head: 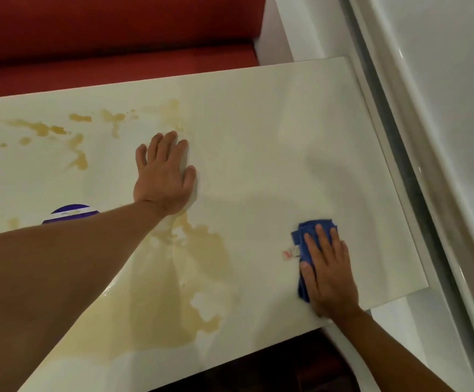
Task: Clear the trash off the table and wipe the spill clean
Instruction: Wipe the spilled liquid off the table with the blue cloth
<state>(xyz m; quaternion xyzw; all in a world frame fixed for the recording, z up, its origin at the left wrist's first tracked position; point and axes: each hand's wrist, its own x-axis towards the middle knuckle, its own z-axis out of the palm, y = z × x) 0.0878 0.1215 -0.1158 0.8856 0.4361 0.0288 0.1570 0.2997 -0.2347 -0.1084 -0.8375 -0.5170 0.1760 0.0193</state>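
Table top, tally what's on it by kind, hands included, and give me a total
Hands: 2, left hand flat on the table, right hand pressing the cloth
Blue cloth: 1
Purple and white item, partly hidden: 1
Small red and white scrap: 1
Total: 5

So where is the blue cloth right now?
In the head view, the blue cloth lies on the white table near its right end, pressed flat under the right hand, to the right of the big yellowish spill.
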